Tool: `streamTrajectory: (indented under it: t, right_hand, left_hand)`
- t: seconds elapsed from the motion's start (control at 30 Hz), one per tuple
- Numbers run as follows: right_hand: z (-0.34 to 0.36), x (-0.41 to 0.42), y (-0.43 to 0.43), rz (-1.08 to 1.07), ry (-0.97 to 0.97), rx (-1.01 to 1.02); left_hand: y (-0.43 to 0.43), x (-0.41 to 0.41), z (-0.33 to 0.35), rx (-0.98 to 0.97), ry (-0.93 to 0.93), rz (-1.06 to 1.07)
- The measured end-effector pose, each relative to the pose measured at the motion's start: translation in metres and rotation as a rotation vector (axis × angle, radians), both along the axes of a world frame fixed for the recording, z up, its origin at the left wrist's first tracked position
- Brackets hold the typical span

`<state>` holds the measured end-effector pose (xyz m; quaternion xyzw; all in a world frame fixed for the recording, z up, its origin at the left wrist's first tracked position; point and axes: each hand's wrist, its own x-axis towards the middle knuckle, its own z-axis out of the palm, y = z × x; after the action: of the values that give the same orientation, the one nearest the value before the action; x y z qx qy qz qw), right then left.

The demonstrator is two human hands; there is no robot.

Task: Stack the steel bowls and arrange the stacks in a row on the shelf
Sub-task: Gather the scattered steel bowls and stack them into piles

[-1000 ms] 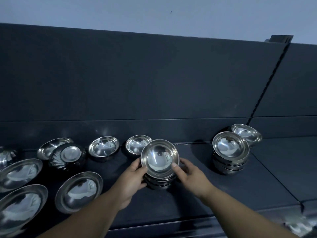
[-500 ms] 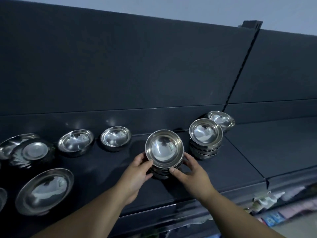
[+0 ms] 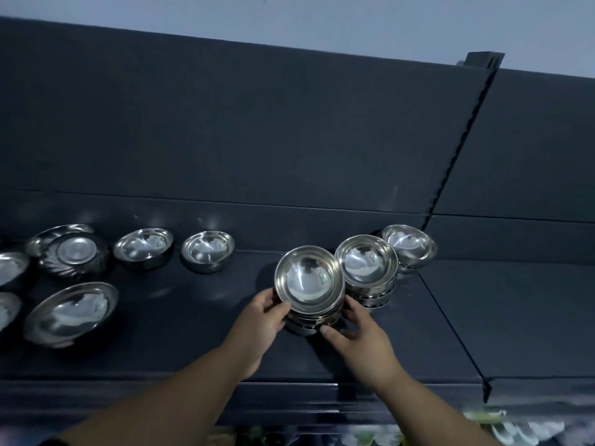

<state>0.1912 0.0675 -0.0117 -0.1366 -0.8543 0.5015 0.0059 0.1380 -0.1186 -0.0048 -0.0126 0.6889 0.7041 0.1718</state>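
Both hands' fingers (image 3: 278,311) curled, gripping bowl stack (image 3: 307,278)

Three bowl stacks (image 3: 308,282), two small bowls (image 3: 143,247) (five larger dishes (image 3: 72,312)).

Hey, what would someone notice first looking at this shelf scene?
The left hand and right hand hold a bowl stack mid-shelf, close beside a second stack. A third stack sits just behind that. Loose bowls lie along the shelf to the left.
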Motion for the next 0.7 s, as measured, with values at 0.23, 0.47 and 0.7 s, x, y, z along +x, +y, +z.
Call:
streamTrajectory:
  t: [0.23,0.47,0.7]
  right_hand:
    - [-0.013,0.018,-0.012,0.09,-0.094,0.406]
    - [-0.01,0.026,-0.086,0.246,-0.045,0.558]
    - [0.006,0.007,-0.219,0.366,0.001,0.554]
  left_hand:
    - [-0.027,0.028,-0.009,-0.63,0.257,-0.043]
    - [-0.111,0.047,-0.012,-1.115,0.519,-0.022]
    - [-0.261,0.062,0.004,-1.284,0.621,0.132]
